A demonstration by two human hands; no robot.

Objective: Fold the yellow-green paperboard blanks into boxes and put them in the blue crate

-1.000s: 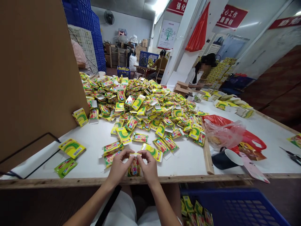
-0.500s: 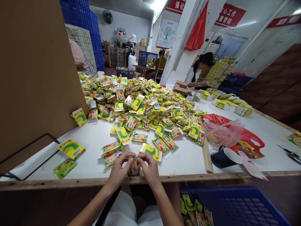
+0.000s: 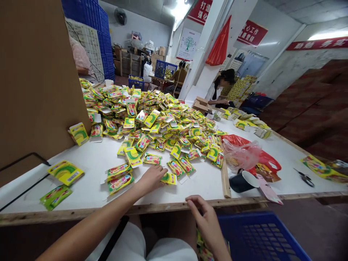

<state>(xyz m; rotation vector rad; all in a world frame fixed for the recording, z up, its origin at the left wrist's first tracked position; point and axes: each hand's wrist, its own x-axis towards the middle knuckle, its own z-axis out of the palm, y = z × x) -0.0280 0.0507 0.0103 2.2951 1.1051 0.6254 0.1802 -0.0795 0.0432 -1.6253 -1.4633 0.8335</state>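
My left hand (image 3: 152, 177) reaches out over the white table (image 3: 206, 185), fingers stretched flat on a yellow-green packet (image 3: 170, 178) at the near edge of a big pile of such packets (image 3: 152, 119). My right hand (image 3: 208, 219) hangs below the table's front edge, beside a blue basket (image 3: 258, 235). Its fingers are loosely bent with nothing in them. A few packets (image 3: 202, 248) show under this hand.
A tall cardboard panel (image 3: 35, 72) stands at the left. A wooden strip (image 3: 225, 177), a red plastic bag (image 3: 244, 152), a black cup (image 3: 241, 181) and scissors (image 3: 304, 177) lie to the right. A seated person (image 3: 220, 90) works at the far side.
Both hands held one packet together at the table edge. Now the left has reached forward to another packet, the right has dropped towards the basket, and the held packet is gone from them.
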